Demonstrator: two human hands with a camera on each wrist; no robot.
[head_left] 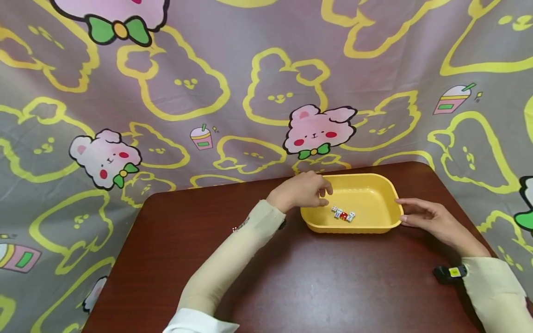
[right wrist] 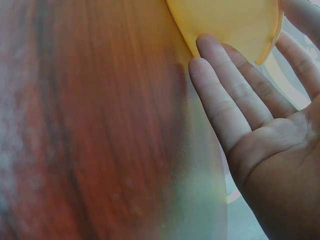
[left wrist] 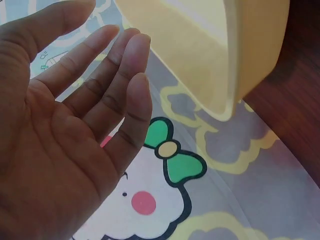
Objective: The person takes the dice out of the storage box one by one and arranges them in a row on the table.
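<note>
Just beside left hand (head_left: 303, 188): small cube-shaped white dice (head_left: 351, 215) and red die (head_left: 343, 216), clustered inside yellow rounded-rectangular tray (head_left: 370, 203). Left hand holds nothing; fingers loosely bent, gap to thumb. Right hand (head_left: 433, 221) grasps nothing, relaxed fingers at tray's end wall. Judgement: light right-hand bracing should limit sliding on dark-red wooden bench (head_left: 333, 277); low, narrow left-hand pinch suits dice best.

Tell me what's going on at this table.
A person is working with both hands at a yellow tray on a dark wooden table. The left hand reaches over the tray's left end, fingers loosely bent and holding nothing. The right hand is at the right end, its fingertips at the rim; whether they press on it is hard to tell. A small cluster of dice, white ones and a red one, lies inside the tray.
</note>
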